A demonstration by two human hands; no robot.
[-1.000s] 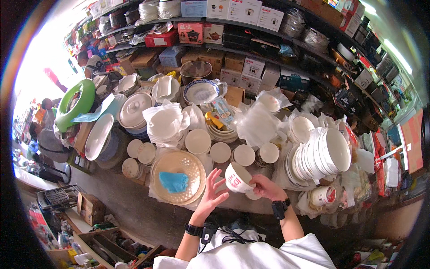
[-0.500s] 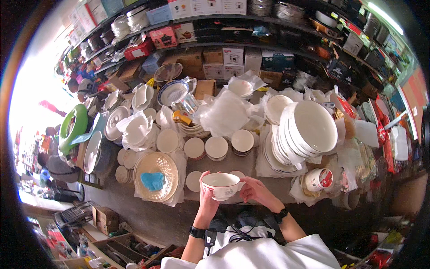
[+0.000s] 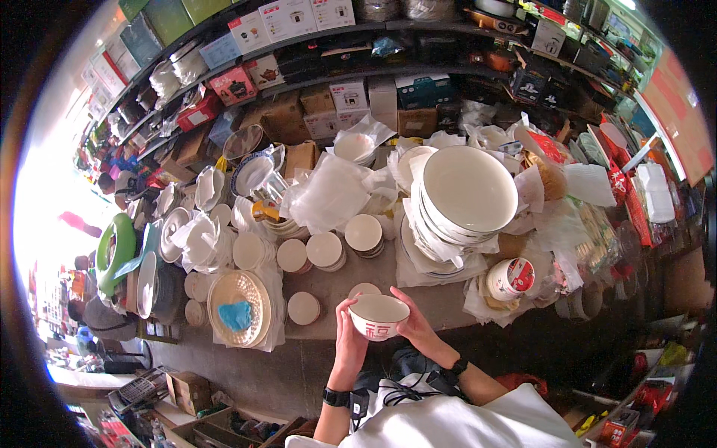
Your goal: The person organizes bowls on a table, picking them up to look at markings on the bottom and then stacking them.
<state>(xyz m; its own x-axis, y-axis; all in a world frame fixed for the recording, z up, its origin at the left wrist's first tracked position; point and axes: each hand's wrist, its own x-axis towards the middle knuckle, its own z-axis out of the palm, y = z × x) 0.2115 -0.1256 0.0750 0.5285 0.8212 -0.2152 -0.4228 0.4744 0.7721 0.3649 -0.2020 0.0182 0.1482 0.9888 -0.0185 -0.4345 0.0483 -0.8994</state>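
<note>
Held between my two hands in front of my body is a white bowl with a red rim and red markings on its near side. My left hand curls round the bowl's left side, thumb on the near wall. My right hand grips the right side, with a finger up at the rim. The bowl's inside shows no contents. Just behind it on the table, a small round white cup or bowl is partly covered. Another small white one stands left of my hands.
Stacks of small bowls stand beyond my hands. At right rises a stack of large white bowls, with a red-and-white tub nearer. A cream plate holding a blue cloth-like piece lies left. Shelves of boxes line the back.
The bowl has been turned, so its large red markings now face me. My right hand has come in closer against its side. My view has swung to the right.
</note>
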